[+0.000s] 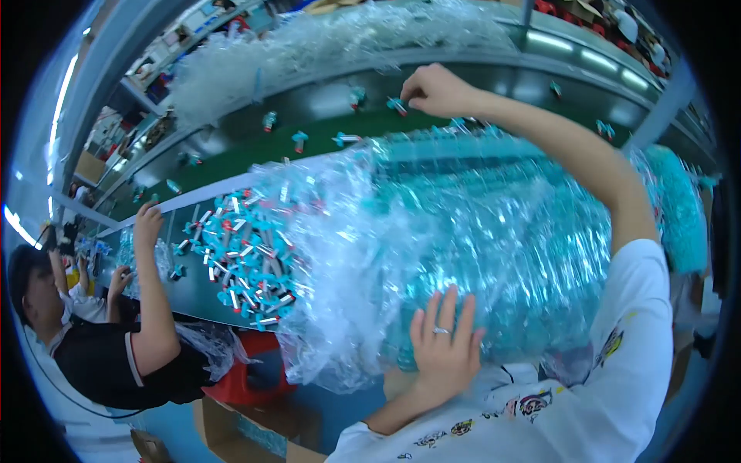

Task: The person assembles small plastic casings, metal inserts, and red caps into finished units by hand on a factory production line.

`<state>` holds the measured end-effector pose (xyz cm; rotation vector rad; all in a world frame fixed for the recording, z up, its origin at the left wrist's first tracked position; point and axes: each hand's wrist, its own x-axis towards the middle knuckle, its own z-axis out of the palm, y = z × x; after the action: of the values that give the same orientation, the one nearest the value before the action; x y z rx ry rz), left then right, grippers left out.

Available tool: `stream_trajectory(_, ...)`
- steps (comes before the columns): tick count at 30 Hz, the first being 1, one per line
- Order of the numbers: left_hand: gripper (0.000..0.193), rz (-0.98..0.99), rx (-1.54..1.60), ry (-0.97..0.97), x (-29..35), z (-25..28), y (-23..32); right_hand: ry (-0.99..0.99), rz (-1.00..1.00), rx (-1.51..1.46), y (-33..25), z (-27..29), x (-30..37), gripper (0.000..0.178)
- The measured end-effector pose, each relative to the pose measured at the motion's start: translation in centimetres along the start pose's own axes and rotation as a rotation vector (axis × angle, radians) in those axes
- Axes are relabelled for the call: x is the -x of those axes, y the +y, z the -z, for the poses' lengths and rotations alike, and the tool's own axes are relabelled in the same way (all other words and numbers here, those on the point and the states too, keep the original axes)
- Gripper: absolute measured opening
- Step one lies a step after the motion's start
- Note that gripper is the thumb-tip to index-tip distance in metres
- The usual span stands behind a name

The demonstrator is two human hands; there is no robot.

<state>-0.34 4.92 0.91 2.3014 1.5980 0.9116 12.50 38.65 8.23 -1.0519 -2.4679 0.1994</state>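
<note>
My left hand lies with its fingers spread on a large clear plastic wrap filled with rows of teal pieces. A ring shows on one finger. My right hand reaches over the green conveyor belt, fingers curled together. Right at its fingertips is a small teal-and-white piece; whether it is pinched or just lies beside them I cannot tell. Left of the wrap, a heap of small teal, white and red pieces is piled on the table.
Several similar pieces are scattered along the belt. Crumpled clear plastic is heaped beyond it. At the left a co-worker in a black shirt reaches toward the belt. Below stand a red stool and an open cardboard box.
</note>
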Motion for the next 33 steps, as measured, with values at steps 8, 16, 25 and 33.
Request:
stream_trajectory(8,0.043,-0.107,-0.047,0.216,-0.9,1.3,2.4,-0.118,-0.074,-0.084,-6.7,7.9,20.0,0.020)
stream_trajectory(16,0.043,-0.311,0.116,-0.073,-2.7,-2.4,7.7,-0.049,-0.253,0.120,-7.6,8.8,28.6,0.038)
stream_trajectory(25,0.040,-0.244,-0.032,-0.149,-1.3,-4.3,6.8,-0.130,-0.109,0.349,-6.4,7.2,29.6,0.051)
stream_trajectory(33,0.043,-0.264,-0.047,-0.132,-1.3,-4.9,6.5,-0.048,0.044,0.607,-5.7,6.4,28.9,0.032)
